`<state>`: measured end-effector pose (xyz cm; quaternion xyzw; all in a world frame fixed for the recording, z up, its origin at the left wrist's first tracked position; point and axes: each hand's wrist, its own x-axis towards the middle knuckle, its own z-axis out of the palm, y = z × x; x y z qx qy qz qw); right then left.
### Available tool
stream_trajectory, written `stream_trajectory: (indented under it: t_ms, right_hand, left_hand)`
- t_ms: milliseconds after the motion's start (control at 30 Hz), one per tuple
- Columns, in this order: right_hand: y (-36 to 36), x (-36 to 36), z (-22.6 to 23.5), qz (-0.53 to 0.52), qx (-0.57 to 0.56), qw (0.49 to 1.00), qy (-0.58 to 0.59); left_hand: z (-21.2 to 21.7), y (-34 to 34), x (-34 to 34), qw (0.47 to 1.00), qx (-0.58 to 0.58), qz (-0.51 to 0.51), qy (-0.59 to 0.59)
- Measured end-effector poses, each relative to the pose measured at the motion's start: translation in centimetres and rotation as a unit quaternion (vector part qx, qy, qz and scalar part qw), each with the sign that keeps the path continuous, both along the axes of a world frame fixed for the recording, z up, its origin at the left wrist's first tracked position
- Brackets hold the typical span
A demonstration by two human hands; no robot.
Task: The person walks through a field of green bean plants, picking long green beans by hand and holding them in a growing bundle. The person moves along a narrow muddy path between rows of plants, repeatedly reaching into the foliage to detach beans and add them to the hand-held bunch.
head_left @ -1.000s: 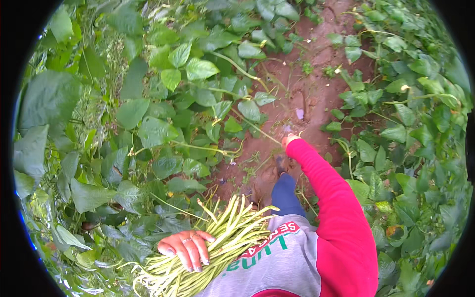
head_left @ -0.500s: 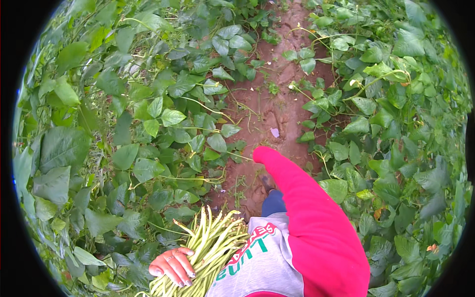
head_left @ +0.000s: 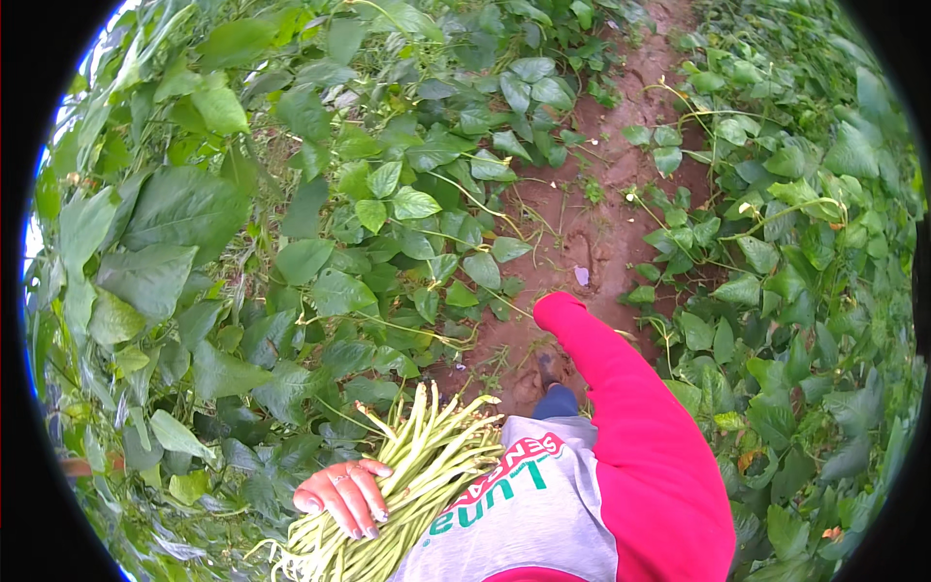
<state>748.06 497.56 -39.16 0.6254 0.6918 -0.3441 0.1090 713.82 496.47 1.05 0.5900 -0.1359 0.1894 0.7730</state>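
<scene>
A thick bundle of yardlong beans (head_left: 417, 475), pale green and slender, is held against my body at the lower left. My left hand (head_left: 344, 495) is wrapped over the outer side of the bundle, with its fingers bent onto the pods. My right arm, in a bright pink sleeve (head_left: 640, 407), reaches forward over the dirt path. Its cuff (head_left: 558, 308) ends near some thin vine stems, and the right hand itself is hidden beyond it.
Dense bean vines with broad leaves (head_left: 339, 291) cover the left side, and more vines (head_left: 776, 252) line the right. Between them runs a reddish-brown muddy path (head_left: 601, 213) with a small pale scrap (head_left: 582, 275) on it. My shoe (head_left: 549, 367) is on the path.
The view has swung left, so plants and path sit further right. My left hand still holds the beans, and the right arm stays stretched forward.
</scene>
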Motion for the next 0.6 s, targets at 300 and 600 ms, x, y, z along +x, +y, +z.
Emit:
stream_trajectory:
  t_ms: [300,600]
  right_hand:
    - [0.7,0.2,-2.2,-0.018,-0.06,0.994,0.093]
    - [0.6,3.7,-4.0,-0.296,-0.397,0.769,0.404]
  left_hand:
    - [0.0,-1.9,0.3,0.995,-0.018,0.095,-0.015]
    - [-1.1,-4.1,4.3,0.971,-0.11,0.198,-0.082]
